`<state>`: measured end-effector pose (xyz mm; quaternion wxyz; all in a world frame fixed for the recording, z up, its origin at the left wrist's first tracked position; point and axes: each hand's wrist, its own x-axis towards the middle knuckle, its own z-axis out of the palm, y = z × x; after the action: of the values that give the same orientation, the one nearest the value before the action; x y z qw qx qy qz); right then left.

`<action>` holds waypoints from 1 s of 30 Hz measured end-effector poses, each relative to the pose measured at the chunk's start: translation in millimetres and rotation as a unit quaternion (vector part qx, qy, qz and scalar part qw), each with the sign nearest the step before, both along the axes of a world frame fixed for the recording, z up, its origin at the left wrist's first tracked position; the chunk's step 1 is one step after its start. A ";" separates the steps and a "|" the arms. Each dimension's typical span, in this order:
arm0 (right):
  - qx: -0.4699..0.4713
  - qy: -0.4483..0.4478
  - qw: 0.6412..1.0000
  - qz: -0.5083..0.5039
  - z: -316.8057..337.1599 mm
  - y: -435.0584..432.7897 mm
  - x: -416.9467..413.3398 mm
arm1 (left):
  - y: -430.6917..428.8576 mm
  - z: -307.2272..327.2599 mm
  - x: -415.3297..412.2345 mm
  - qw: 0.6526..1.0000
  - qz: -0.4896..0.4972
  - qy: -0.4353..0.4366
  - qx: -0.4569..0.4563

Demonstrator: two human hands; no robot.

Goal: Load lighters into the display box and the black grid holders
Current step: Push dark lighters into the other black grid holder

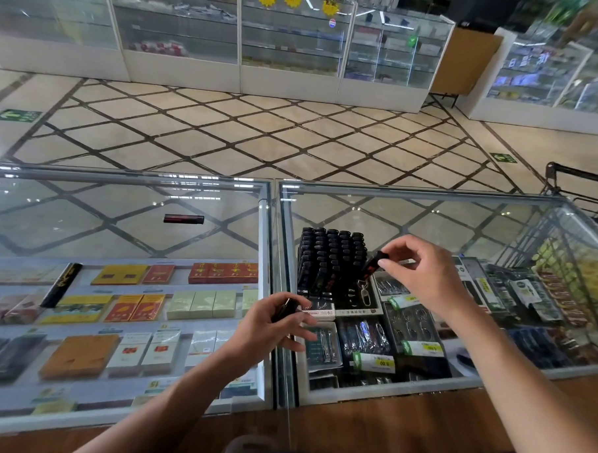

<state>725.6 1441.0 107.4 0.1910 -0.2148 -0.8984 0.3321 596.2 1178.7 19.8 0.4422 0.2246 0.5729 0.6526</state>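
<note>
The right grip (422,269) is pinching a lighter (374,264) beside the display box (327,261) for slotting in, while the left grip (272,328) is clasping a spare lighter (284,309) ready.

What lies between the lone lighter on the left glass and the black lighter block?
Only bare glass and the counter's metal seam, as the head view shows.

Our left hand (275,325), forearm entering from 7 o'clock, curls round a dark lighter (284,309); our right hand (422,276), at its 2 o'clock, pinches a black-and-red lighter (374,264) with thumb and fingertips
</note>
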 end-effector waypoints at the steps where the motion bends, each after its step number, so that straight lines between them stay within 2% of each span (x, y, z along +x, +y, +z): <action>1: 0.018 -0.002 1.000 0.007 -2.5 -0.4 -1.5 | -0.1 -0.3 -0.1 1.000 0.000 0.000 0.001; 16: 0.107 -0.013 0.993 0.041 -35.5 -6.7 -6.7 | 0.0 -5.4 -1.8 1.000 0.003 -0.012 0.006; 30: 0.134 0.000 0.990 0.045 -42.6 -7.2 -3.2 | -0.4 -7.3 -2.4 1.000 -0.001 -0.010 0.011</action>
<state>722.4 1433.8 64.7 0.2030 -0.1462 -0.9435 0.2174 593.8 1178.3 12.5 0.4462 0.2231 0.5609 0.6608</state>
